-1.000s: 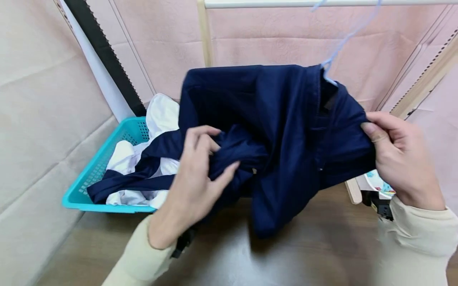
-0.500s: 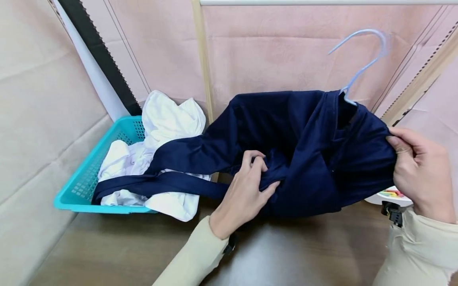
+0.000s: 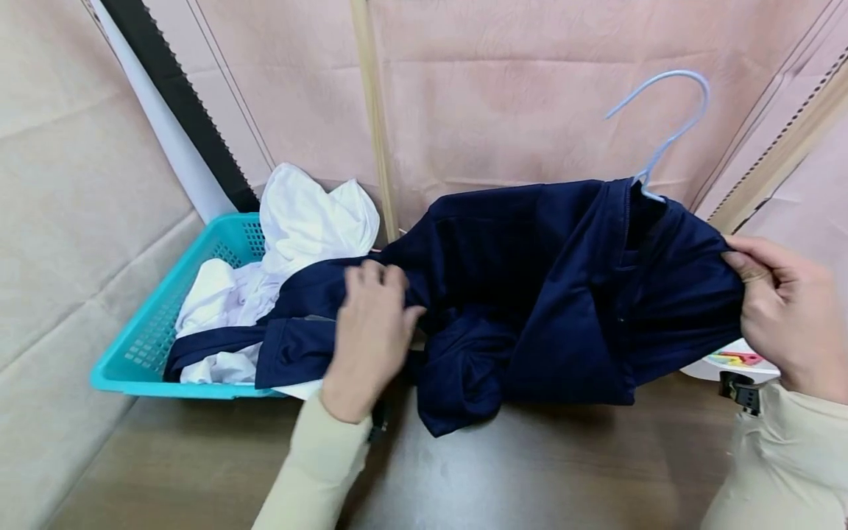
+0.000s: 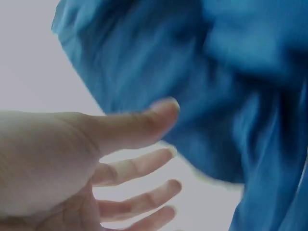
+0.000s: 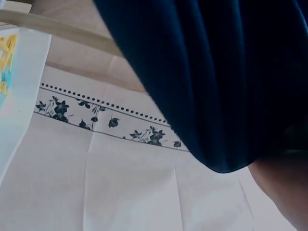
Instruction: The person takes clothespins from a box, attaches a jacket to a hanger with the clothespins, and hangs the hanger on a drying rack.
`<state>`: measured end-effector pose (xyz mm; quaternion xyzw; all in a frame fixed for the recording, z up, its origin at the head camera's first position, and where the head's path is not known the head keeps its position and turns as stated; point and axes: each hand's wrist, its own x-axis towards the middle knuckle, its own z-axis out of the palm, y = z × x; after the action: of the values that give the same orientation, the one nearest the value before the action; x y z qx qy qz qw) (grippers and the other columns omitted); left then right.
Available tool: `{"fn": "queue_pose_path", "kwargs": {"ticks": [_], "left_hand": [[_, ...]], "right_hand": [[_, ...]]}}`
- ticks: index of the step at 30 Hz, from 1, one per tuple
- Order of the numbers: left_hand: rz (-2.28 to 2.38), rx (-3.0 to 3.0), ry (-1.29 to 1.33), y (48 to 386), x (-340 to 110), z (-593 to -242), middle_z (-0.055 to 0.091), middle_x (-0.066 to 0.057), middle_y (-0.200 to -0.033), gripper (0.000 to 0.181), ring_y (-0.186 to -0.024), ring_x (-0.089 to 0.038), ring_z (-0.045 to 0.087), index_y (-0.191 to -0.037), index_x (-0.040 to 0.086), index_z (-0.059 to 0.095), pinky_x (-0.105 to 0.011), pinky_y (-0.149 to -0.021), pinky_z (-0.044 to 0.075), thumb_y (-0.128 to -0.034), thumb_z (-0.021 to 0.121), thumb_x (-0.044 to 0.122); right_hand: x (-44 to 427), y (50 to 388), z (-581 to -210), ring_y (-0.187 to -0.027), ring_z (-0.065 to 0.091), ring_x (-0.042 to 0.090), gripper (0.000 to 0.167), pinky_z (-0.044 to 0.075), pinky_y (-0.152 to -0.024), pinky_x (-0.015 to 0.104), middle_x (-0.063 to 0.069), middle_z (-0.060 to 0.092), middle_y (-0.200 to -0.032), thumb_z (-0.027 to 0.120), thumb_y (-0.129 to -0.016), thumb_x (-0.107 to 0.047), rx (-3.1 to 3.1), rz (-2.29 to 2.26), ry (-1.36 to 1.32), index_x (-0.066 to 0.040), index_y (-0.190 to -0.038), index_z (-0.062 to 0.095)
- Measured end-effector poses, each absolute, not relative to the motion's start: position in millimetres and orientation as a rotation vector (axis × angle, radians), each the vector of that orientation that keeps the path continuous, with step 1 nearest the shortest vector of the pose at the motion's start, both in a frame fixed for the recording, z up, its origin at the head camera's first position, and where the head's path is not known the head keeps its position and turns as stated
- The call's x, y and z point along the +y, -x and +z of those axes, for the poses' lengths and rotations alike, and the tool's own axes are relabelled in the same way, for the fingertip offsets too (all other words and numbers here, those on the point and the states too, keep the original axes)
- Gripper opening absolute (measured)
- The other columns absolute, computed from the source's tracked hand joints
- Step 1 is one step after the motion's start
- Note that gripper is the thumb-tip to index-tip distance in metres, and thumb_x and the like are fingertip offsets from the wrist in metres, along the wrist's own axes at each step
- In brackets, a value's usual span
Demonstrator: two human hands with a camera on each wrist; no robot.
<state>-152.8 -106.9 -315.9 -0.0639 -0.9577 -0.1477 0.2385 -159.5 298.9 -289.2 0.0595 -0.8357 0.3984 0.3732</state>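
A navy garment with a zipper point(image 3: 570, 324) hangs between my hands, its long part trailing left onto the basket. From its opening rises the hook of a light blue hanger point(image 3: 689, 110); the rest of the hanger is hidden inside the cloth. My right hand point(image 3: 791, 313) pinches the garment's right end between thumb and fingers. Over its left part is my left hand point(image 3: 371, 335), thumb and fingers spread with no cloth between them. In the left wrist view, blurred cloth point(image 4: 159, 62) lies beyond the fingers. The right wrist view shows the draped garment point(image 5: 202, 86) hiding most of my right hand.
A turquoise basket point(image 3: 142, 361) at the left holds white clothes point(image 3: 318, 221). A thin wooden post point(image 3: 374, 110) stands behind it. At the right lies a white container with colourful pieces point(image 3: 735, 361). Pink cloth walls enclose the brown table point(image 3: 530, 471).
My left hand has let go of the bunched navy cloth and moved left, and that cloth now hangs down. The hanger hook, earlier at the rail, has come down with the garment.
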Motion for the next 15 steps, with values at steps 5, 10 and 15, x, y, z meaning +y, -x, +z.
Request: {"fn": "queue_pose_path", "kwargs": {"ticks": [5,10,15], "left_hand": [[-0.469,-2.750,-0.129,156,-164,-297,0.046,-0.034,-0.140,0.061,-0.137,-0.054,0.035,-0.138,-0.006,0.049,-0.064,-0.115,0.029,-0.0919,0.076,0.024],[-0.583,-3.091,-0.348,160,-202,-296,0.039,-0.037,-0.148,0.074,-0.130,-0.059,0.044,-0.158,-0.003,0.018,-0.069,-0.104,0.039,-0.1029,0.059,0.025],[-0.538,-3.082,-0.344,157,-211,-296,0.058,-0.039,-0.128,0.056,-0.109,-0.060,0.058,-0.144,-0.003,0.034,-0.067,-0.084,0.047,-0.0999,0.060,0.017]], "right_hand": [[304,160,-288,-0.073,0.055,-0.013,0.028,0.040,-0.073,0.006,-0.032,0.067,-0.089,0.059,-0.099,0.001,-2.011,1.161,-0.260,-0.018,-0.106,0.078],[309,159,-291,-0.075,0.056,-0.012,0.031,0.041,-0.074,0.006,-0.028,0.069,-0.091,0.056,-0.098,0.006,-1.956,1.216,-0.354,-0.016,-0.105,0.078],[309,158,-292,-0.076,0.056,-0.012,0.030,0.040,-0.075,0.006,-0.027,0.069,-0.092,0.057,-0.098,0.006,-1.956,1.226,-0.332,-0.014,-0.105,0.078]]}}
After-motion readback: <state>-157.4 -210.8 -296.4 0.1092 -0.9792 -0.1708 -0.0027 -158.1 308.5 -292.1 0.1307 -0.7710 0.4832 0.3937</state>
